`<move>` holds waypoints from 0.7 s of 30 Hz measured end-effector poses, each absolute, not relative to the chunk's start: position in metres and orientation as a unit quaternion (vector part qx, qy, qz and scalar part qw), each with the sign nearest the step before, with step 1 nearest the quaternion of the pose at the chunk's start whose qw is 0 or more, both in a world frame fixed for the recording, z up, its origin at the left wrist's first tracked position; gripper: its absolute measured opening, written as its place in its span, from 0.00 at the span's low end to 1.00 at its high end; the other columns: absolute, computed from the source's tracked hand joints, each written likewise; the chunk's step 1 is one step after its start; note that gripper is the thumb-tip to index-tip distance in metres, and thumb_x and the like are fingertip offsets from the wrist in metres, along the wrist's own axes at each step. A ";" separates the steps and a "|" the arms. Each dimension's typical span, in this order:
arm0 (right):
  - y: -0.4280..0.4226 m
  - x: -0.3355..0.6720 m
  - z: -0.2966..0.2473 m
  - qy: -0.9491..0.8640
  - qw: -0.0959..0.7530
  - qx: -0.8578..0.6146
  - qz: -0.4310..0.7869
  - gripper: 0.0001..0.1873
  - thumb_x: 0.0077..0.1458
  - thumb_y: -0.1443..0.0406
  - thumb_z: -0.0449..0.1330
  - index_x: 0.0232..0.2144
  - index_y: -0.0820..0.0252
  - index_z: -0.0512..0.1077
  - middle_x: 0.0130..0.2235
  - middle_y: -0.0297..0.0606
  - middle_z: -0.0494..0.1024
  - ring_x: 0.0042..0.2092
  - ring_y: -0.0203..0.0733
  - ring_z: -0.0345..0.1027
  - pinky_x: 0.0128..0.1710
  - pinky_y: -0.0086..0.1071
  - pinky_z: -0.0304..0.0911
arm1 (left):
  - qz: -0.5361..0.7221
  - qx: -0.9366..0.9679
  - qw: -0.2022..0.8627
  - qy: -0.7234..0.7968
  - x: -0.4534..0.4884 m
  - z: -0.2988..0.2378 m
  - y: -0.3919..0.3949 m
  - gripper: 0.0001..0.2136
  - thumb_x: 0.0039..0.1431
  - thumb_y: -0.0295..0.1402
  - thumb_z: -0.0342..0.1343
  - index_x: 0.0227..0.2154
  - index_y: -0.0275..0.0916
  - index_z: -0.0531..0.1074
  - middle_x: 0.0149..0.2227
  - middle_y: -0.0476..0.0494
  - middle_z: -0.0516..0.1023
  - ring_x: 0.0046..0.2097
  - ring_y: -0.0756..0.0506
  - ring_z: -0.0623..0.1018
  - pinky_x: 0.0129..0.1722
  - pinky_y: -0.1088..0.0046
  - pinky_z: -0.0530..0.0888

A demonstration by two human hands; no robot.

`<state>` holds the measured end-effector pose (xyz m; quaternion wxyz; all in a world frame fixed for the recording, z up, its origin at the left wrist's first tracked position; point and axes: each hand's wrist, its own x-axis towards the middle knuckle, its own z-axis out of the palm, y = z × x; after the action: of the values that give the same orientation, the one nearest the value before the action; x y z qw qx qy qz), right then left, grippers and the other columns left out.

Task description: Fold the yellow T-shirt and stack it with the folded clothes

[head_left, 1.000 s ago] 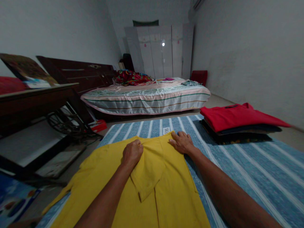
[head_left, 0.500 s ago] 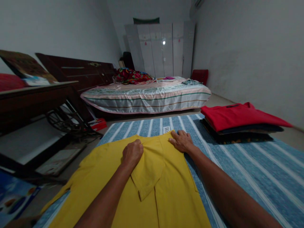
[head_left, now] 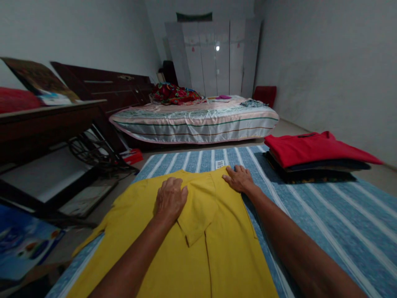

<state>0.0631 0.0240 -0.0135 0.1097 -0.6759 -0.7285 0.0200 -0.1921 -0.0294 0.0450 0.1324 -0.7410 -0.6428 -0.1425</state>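
Observation:
A yellow shirt [head_left: 238, 248] lies spread on a blue-and-white striped sheet [head_left: 310, 215], one sleeve stretching to the left. Its pointed collar [head_left: 197, 211] rests over the front. My left hand [head_left: 170, 198] is laid on the cloth just left of the collar, palm down, fingers bent a little and not gripping. On the far right shoulder of the shirt sits my right hand [head_left: 239, 179], its fingers apart and touching the cloth edge. What lies beneath both palms is hidden.
A stack of folded clothes topped by a red garment [head_left: 316, 149] sits at the right. Beyond is a bed [head_left: 198, 126] with a satin cover. A dark sewing table [head_left: 56, 124] stands at the left, above a blue printed box [head_left: 25, 244].
My left hand has loosened from a closed hold on the cloth by the collar and now lies flatter on it. My right hand stays at the shoulder. The view has shifted slightly.

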 end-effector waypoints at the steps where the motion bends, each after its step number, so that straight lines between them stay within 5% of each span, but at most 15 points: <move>1: 0.024 0.063 -0.014 -0.728 0.109 -0.676 0.020 0.28 0.61 0.45 0.41 0.55 0.51 0.62 0.51 0.47 0.65 0.54 0.53 0.55 0.50 0.45 0.48 | -0.162 -0.747 0.121 -0.634 -0.191 0.046 -0.042 0.12 0.58 0.35 0.47 0.39 0.36 0.71 0.41 0.38 0.74 0.45 0.40 0.72 0.45 0.66 0.68; 10: 0.011 0.063 -0.008 -0.729 0.104 -0.675 0.035 0.25 0.63 0.48 0.42 0.54 0.51 0.62 0.49 0.44 0.66 0.53 0.49 0.56 0.49 0.42 0.50 | -0.206 -0.639 -0.334 -0.662 -0.168 0.039 -0.162 0.12 0.52 0.39 0.51 0.18 0.39 0.66 0.17 0.54 0.64 0.20 0.51 0.68 0.21 0.77 0.60; 17: -0.012 0.056 -0.007 -0.741 0.095 -0.664 0.036 0.24 0.63 0.47 0.41 0.48 0.53 0.66 0.49 0.44 0.66 0.53 0.49 0.56 0.49 0.42 0.51 | -0.215 -0.510 -0.491 -0.673 -0.162 0.040 -0.177 0.11 0.50 0.40 0.53 0.21 0.38 0.66 0.19 0.53 0.69 0.15 0.54 0.67 0.15 0.79 0.59; 21: -0.009 0.052 -0.008 -0.737 0.101 -0.667 0.033 0.27 0.62 0.47 0.41 0.50 0.57 0.65 0.52 0.48 0.65 0.54 0.52 0.54 0.50 0.46 0.48 | -0.257 -0.423 -0.576 -0.650 -0.152 0.049 -0.171 0.09 0.50 0.35 0.54 0.32 0.34 0.69 0.24 0.51 0.71 0.18 0.53 0.71 0.15 0.80 0.61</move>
<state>0.0515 -0.0092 -0.0083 0.1008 -0.6672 -0.7373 0.0329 -0.1516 -0.1714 0.0491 -0.5765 -0.4227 -0.6503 -0.2572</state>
